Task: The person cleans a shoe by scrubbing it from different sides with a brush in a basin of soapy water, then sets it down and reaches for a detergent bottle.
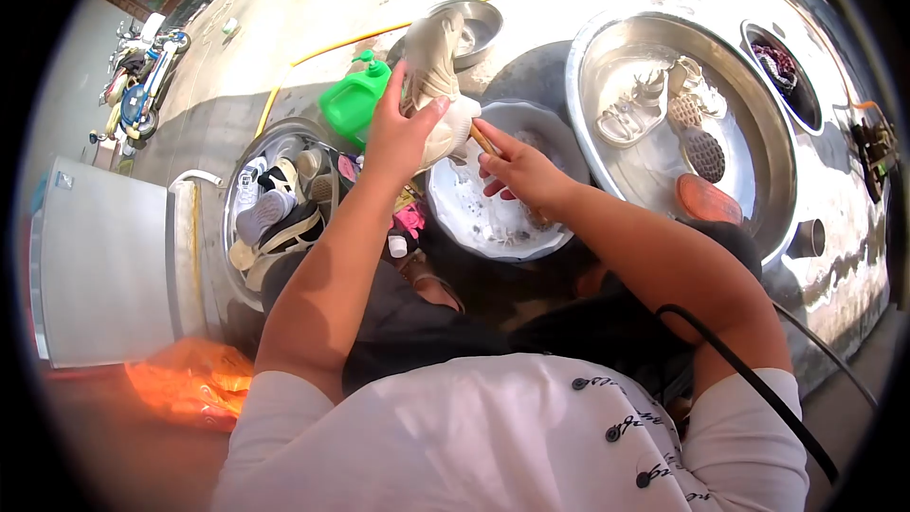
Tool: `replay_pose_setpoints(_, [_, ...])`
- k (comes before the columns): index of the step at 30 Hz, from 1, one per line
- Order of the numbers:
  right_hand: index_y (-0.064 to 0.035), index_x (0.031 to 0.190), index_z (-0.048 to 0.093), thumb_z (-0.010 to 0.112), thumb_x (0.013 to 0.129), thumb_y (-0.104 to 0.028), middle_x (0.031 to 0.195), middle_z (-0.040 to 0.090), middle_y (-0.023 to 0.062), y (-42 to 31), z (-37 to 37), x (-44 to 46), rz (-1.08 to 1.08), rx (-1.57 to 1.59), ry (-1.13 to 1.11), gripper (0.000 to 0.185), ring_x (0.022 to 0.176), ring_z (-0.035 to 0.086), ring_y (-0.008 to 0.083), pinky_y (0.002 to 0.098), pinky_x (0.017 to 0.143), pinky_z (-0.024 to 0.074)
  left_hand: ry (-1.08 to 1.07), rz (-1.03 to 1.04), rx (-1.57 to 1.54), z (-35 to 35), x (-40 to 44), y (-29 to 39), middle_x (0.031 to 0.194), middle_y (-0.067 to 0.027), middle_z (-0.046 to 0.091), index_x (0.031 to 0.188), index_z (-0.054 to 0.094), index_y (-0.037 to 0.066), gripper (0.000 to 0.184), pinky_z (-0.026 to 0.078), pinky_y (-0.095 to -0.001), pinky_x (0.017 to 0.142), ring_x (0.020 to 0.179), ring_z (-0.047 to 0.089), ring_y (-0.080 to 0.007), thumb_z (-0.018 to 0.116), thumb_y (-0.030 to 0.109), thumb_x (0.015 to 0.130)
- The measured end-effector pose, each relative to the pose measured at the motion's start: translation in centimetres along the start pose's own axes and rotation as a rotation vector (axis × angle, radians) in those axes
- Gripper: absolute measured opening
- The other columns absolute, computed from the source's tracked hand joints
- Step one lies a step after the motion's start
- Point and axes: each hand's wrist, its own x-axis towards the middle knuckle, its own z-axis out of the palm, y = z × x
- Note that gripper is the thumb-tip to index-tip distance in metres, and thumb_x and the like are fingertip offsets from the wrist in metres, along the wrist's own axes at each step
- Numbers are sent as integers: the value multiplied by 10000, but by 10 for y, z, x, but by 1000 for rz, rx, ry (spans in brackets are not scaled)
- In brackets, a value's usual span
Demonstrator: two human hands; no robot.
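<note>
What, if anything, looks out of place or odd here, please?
Nothing looks clearly wrong. The one mild oddity is the shoes in the metal basin at the picture's left: they lie jumbled at different angles, some overlapping, rather than in neat pairs.

Shirt point(417, 446): white, button-front
Left sleeve point(275, 412): white, short, ending above the elbow
Right sleeve point(744, 441): white, short, same cut
Buttons point(612, 434): 3 in view, dark, round, spaced down the front
Lettering point(652, 419): black, script-like, beside the 3 buttons, unreadable here
Trousers point(408, 327): dark, near black
Cable point(751, 381): black, smooth, curving across the right arm
</note>
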Motion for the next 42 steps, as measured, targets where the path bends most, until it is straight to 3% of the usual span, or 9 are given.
replay_pose_setpoints(6, [-244,1509,269,529,975,-168,907,537,40,-9,-11,13,-180,-114,43,599,727,556,95,232,625,454,-1,54,-56,-11,15,25,1368,-155,491,1455,322,18,753,436,-329,975,1206,524,-254,696,241,841])
replay_pose_setpoints(8, [-253,1515,254,512,987,-174,895,536,46,-14,-17,15,-270,-84,45,593,715,551,94,231,618,457,-73,-130,-472,-14,20,43,1308,-127,528,1436,355,50,663,479,-351,930,1144,561,-231,664,219,875])
replay_pose_setpoints(15, [-289,1524,216,354,1040,-288,810,513,39,-48,0,-16,-63,-35,12,503,570,405,85,218,505,390,-107,-276,-758,-23,56,19,1303,-75,521,1377,421,99,497,504,-395,924,1147,560,-231,585,261,937])
replay_pose_setpoints(21, [-104,1313,537,438,990,-202,739,540,57,-37,-20,55,-46,-86,273,351,643,491,120,288,640,441,-247,-495,-902,9,45,-12,1207,-44,569,1313,478,120,411,498,-370,916,1063,593,-189,565,289,949])
replay_pose_setpoints(23, [-136,1210,548,399,1006,-238,639,451,-20,-35,-20,69,-127,-134,310,273,477,426,82,240,411,358,-213,-482,-920,27,51,-19,1160,-42,589,1274,499,114,378,496,-367,911,1039,606,-193,564,290,946])
replay_pose_setpoints(28, [-308,1511,249,361,1038,-333,636,338,-23,-57,19,32,157,234,-3,487,501,309,93,258,436,330,-70,-559,-978,-10,84,-43,1052,-83,661,1175,567,88,380,535,-398,843,942,657,-232,571,381,932])
replay_pose_setpoints(34, [-298,1501,284,398,1014,-321,599,307,-43,-40,-18,87,-96,-54,221,501,451,309,94,270,392,313,-126,-573,-952,26,67,-38,1059,-80,657,1185,567,93,385,528,-394,846,940,649,-230,569,382,930])
replay_pose_setpoints(37, [-324,1502,263,380,1029,-341,629,335,-27,-51,12,48,144,374,129,488,449,291,83,247,412,279,-194,-576,-970,6,80,-40,1062,-82,656,1190,564,94,390,525,-390,853,949,647,-230,559,387,934])
replay_pose_setpoints(42, [-339,1502,262,364,1030,-328,642,333,-29,-47,8,38,196,320,-10,483,485,280,86,235,429,261,-149,-606,-962,-8,80,-45,1051,-78,660,1189,567,91,373,531,-398,840,912,657,-231,537,372,946])
